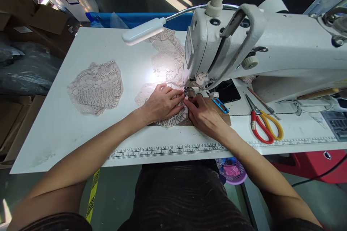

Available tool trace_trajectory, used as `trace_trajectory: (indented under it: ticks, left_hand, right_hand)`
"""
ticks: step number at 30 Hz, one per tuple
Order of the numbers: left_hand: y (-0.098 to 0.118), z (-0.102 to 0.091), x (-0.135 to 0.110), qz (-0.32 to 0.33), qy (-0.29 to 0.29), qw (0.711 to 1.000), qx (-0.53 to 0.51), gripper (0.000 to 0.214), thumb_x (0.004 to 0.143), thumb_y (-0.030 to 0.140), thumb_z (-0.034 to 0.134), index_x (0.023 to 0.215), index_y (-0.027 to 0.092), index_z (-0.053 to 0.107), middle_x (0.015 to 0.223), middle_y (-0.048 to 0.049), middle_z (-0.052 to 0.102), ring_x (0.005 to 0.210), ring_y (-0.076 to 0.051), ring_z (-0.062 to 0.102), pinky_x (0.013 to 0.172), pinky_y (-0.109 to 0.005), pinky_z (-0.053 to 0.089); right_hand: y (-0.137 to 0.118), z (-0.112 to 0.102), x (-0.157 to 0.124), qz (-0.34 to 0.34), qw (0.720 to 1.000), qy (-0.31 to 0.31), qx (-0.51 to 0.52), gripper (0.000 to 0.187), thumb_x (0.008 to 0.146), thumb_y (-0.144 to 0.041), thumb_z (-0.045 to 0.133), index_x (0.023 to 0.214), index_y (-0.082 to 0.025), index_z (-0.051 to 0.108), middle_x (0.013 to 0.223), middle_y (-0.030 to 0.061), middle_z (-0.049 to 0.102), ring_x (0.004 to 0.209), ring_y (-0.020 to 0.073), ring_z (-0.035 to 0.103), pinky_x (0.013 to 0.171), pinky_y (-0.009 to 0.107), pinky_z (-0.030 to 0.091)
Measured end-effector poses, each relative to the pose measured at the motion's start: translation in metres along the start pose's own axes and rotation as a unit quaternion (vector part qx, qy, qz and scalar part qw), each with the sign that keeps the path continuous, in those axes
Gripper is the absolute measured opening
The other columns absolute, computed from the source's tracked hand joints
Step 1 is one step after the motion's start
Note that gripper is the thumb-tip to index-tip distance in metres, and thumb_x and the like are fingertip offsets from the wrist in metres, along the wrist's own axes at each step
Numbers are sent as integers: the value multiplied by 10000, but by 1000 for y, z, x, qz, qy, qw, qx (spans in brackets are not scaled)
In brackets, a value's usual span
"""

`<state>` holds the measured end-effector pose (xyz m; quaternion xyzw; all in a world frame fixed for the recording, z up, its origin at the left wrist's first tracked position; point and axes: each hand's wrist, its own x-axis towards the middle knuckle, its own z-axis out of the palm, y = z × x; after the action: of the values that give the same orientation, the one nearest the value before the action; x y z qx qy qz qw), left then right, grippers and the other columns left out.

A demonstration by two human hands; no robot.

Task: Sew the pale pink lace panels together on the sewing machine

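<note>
A white sewing machine [238, 50] stands over the table's right half, its needle area close to my fingertips. Beneath it lies a pale pink lace piece [173, 118]. My left hand [165, 103] rests on this lace, palm down with the fingers stretched toward the presser foot. Just right of the foot, my right hand [202, 113] is closed, thumb and fingers pinching the lace's edge. More lace [168, 56] lies behind the needle area, lit by a lamp [145, 30]. A separate lace piece [96, 88] lies flat on the left.
Scissors [264, 121] with red and yellow handles lie right of my right hand, near a blue thread snipper [221, 105] and a dark phone-like slab [227, 91]. A printed ruler [168, 151] runs along the white table's [62, 133] front edge. Cardboard boxes [16, 126] stand left.
</note>
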<state>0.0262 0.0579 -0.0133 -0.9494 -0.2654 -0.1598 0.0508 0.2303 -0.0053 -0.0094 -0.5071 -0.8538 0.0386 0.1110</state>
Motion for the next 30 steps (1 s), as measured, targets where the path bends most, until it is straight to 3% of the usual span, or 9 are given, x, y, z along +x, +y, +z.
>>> trace_trajectory:
  ticks: [7,13,16,19,23,30]
  left_hand:
    - [10,3,4,-51,2,998,19,356,1018,382,437,1210,156,633,1316,-116,625,1031,-277,621,920,-492,453]
    - [3,3,3,-57,14,998,-2,374,1015,420,448,1239,161,597,1269,-130,630,1060,-274,601,932,-486,448]
    - [-3,-4,2,-46,38,998,-7,433,989,494,482,1216,140,584,1229,-164,622,1022,-287,592,841,-470,478]
    - [-2,-9,2,-6,53,997,-56,333,986,417,505,1107,124,609,1081,-142,652,921,-243,596,772,-416,508]
    - [7,-6,1,57,37,989,-130,212,969,273,513,1047,119,637,1012,-113,670,911,-205,620,814,-389,545]
    - [15,1,1,8,48,992,-119,234,974,269,518,896,148,703,953,-73,723,782,-164,654,706,-338,535]
  right_hand:
    - [1,4,6,23,1000,-5,-4,373,958,-175,397,1289,-114,556,1087,197,580,787,239,580,692,396,526]
    - [19,-5,1,-7,994,25,104,396,965,-221,402,1304,-110,575,1106,196,609,919,268,603,811,420,530]
    - [32,-19,0,0,987,13,163,433,953,-226,438,1361,-136,552,1052,153,651,880,238,615,780,367,520]
    - [44,-31,6,1,984,-32,174,378,936,-234,466,1262,-151,638,883,93,671,730,194,590,710,320,486]
    - [51,-31,15,-19,980,-28,197,294,918,-218,472,1090,-179,708,897,68,699,732,177,603,704,293,468]
    - [53,-7,8,27,971,64,229,241,895,-185,488,951,-185,723,874,60,709,738,183,625,702,311,479]
